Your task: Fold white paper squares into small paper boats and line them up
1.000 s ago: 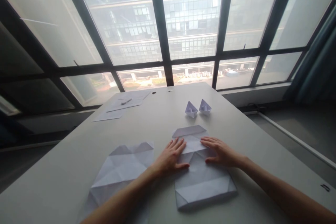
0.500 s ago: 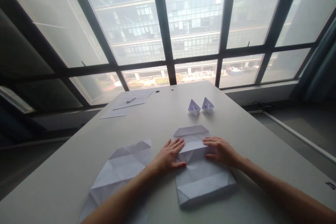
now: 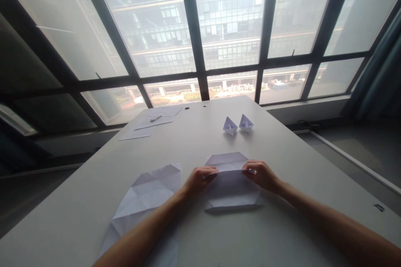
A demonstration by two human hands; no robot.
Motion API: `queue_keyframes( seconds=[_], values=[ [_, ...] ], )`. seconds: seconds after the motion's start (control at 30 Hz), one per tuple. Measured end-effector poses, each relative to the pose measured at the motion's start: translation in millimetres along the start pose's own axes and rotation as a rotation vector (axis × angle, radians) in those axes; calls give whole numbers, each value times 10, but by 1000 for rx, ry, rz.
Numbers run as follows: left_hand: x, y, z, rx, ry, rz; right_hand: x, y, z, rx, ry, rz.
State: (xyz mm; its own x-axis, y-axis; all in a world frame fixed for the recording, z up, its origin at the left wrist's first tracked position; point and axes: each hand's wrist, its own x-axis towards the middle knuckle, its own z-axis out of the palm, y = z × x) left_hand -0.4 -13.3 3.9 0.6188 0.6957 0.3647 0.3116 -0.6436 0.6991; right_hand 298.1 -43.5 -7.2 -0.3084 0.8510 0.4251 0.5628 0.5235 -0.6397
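Note:
A folded sheet of white paper (image 3: 232,190) lies in front of me, with a crease raised across its middle. My left hand (image 3: 202,177) pinches the left end of that raised fold. At the right end, my right hand (image 3: 259,175) grips the same fold between thumb and fingers. The far edge of the sheet has slanted corners, and a narrow folded band runs along its near edge. Left of it rests a second creased sheet (image 3: 145,196), partly covered by my left forearm.
Two small folded paper boats (image 3: 230,126) stand side by side beyond the sheet. Flat papers (image 3: 138,133) with a white pen-like object (image 3: 156,118) on them lie at the far left of the white table (image 3: 78,204). Tall windows rise behind.
Both hands went from lying flat on the paper to pinching its middle fold. The fold has lifted, and the near edge of the sheet has drawn away from me.

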Motion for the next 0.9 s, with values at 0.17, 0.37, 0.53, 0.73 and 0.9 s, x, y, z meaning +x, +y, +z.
queue_keyframes(
  seconds=[0.17,0.37,0.53,0.73,0.9],
  values=[
    [-32,-4,-34,-246,202,-210,27,-41,-38,285,-2,89],
    [18,-21,30,-793,478,-465,39,-96,34,449,-25,157],
    [86,79,63,-934,354,-382,77,-125,128,585,131,356],
    [69,57,82,-762,298,-449,79,-45,82,504,157,499],
    [48,-37,160,-418,364,-453,75,26,95,256,181,498]
  ],
)
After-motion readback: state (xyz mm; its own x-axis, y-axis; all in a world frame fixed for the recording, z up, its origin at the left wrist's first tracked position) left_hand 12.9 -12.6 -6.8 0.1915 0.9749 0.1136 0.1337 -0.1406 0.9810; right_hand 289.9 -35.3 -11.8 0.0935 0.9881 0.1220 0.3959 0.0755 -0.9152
